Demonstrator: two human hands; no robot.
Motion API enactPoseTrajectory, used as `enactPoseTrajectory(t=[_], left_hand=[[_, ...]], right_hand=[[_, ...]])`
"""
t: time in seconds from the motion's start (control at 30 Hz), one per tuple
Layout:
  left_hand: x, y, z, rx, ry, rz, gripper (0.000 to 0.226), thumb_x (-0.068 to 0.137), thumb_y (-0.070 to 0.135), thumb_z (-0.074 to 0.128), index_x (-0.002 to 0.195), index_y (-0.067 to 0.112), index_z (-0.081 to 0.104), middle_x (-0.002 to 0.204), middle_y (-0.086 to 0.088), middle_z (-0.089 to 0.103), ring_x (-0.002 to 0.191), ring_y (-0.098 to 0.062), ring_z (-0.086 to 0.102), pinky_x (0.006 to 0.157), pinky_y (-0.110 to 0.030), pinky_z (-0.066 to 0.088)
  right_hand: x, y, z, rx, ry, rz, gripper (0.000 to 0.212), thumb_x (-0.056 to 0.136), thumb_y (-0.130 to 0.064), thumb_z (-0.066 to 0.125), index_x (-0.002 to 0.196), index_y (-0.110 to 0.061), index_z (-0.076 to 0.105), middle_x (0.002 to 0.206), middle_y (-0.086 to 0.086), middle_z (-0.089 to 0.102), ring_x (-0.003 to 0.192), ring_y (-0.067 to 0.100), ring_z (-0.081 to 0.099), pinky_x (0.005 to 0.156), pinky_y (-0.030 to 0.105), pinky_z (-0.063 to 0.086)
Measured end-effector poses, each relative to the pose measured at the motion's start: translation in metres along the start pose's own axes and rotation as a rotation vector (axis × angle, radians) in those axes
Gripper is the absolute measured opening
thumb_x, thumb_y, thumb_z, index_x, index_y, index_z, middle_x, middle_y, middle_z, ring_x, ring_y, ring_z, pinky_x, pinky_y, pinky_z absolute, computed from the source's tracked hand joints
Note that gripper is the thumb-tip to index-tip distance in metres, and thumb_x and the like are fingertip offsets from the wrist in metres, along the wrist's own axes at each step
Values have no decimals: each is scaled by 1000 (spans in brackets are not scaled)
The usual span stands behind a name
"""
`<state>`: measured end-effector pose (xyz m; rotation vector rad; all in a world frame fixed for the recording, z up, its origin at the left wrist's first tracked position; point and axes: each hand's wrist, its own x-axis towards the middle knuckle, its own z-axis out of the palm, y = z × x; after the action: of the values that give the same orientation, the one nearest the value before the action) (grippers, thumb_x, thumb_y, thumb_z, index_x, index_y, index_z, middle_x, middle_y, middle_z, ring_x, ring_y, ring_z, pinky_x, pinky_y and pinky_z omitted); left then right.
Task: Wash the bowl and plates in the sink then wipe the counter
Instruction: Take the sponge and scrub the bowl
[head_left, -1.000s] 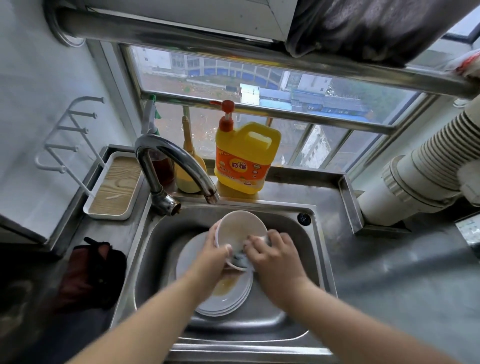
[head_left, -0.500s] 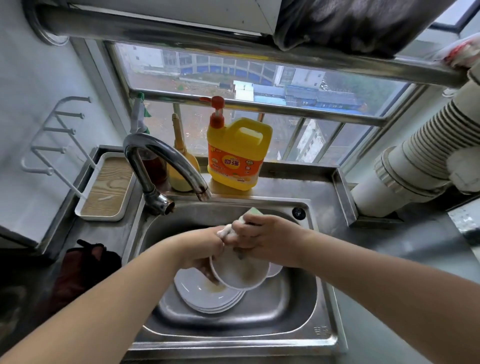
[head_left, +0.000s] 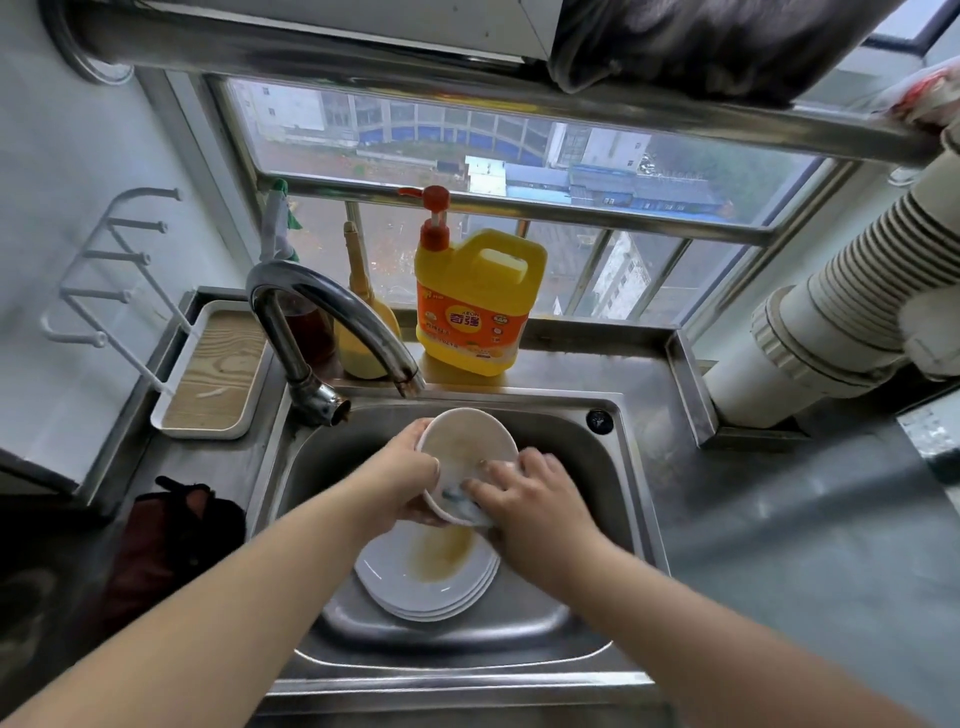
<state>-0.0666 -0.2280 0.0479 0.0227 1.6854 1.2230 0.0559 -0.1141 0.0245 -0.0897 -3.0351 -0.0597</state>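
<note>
Head view: bowl-washing step in hand. Left hand (head_left: 410, 480) grips the white bowl (head_left: 467, 449) by its rim, tilted above the sink (head_left: 631, 499), thumb over the edge. Right hand (head_left: 530, 499) presses a sponge (head_left: 457, 496) into the bowl's lower wall, fingers curled on it. Stacked plates (head_left: 415, 582) lie on the basin floor directly beneath, top one smeared brown, unwashed. Faucet (head_left: 332, 317) spout hangs just behind the bowl; no water visible. Next, likely: rinse, needing the bowl under the spout without knocking it. Open room: counter (head_left: 779, 519) to the right; detergent jug (head_left: 475, 306) crowds the back ledge.
</note>
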Motion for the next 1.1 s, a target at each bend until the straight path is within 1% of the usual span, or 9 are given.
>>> enactPoseTrajectory(t=[0.1, 0.23, 0.33, 0.43, 0.63, 0.73, 0.83, 0.97, 1.1], left_hand=[[2, 13, -14, 26, -134, 35, 64, 81, -10, 35, 131, 29, 44, 116, -20, 54, 93, -37, 62, 74, -47, 56], [3, 1, 5, -264, -85, 248, 66, 83, 6, 51, 136, 42, 36, 123, -16, 51, 97, -30, 59, 73, -44, 55], [4, -20, 20, -299, 22, 298, 59, 97, 8, 38, 126, 59, 38, 126, -7, 46, 110, -32, 53, 80, -49, 54], [5, -25, 4, -203, 9, 241, 58, 93, 2, 33, 113, 53, 51, 127, -13, 46, 109, -37, 52, 66, -45, 55], [-3, 4, -15, 72, -254, 62, 66, 64, 12, 42, 122, 43, 49, 120, -13, 54, 101, -37, 59, 66, -46, 57], [-3, 21, -20, 43, -266, 98, 68, 66, 13, 43, 127, 41, 46, 119, -14, 56, 99, -38, 60, 66, -44, 56], [-3, 18, -13, -36, -170, 177, 44, 85, 10, 41, 116, 40, 51, 115, -13, 54, 97, -36, 59, 69, -48, 57], [2, -3, 13, -75, 26, 166, 46, 95, 5, 32, 106, 47, 49, 116, -7, 51, 96, -27, 56, 57, -38, 55], [4, -7, 6, -50, 81, 140, 49, 93, 5, 31, 111, 46, 50, 118, -11, 52, 97, -30, 56, 54, -34, 52]], right_hand=[[8, 23, -12, -182, 63, -181, 35, 59, -33, 75, 92, -21, 73, 95, 5, 72, 74, 31, 61, 68, 33, 50], [21, -7, -20, -57, 109, 194, 21, 63, -36, 75, 77, -21, 69, 73, -1, 69, 60, 27, 56, 58, 30, 43], [14, -29, -11, 165, 89, 325, 28, 77, -42, 52, 93, -27, 69, 87, -3, 72, 60, 24, 57, 57, 31, 48], [-10, -15, 1, 184, 57, 81, 48, 73, -44, 46, 115, -28, 65, 114, -2, 68, 78, 26, 60, 71, 34, 54], [32, 59, -24, -467, 49, -597, 38, 73, -30, 64, 110, -39, 65, 136, -12, 50, 115, 27, 37, 101, 38, 27], [44, 55, -41, -467, 21, -471, 45, 69, -26, 70, 112, -34, 65, 140, -7, 47, 114, 30, 41, 100, 40, 28], [27, 24, -40, -239, -57, -125, 49, 52, -30, 80, 100, -28, 71, 123, 6, 61, 96, 32, 55, 84, 39, 45], [12, -25, -26, 288, -328, 322, 41, 85, -38, 55, 123, -24, 53, 128, 9, 48, 110, 34, 47, 92, 36, 40], [5, -22, -16, 441, -269, 127, 48, 86, -39, 55, 133, -32, 50, 133, 3, 48, 118, 31, 45, 100, 34, 38]])
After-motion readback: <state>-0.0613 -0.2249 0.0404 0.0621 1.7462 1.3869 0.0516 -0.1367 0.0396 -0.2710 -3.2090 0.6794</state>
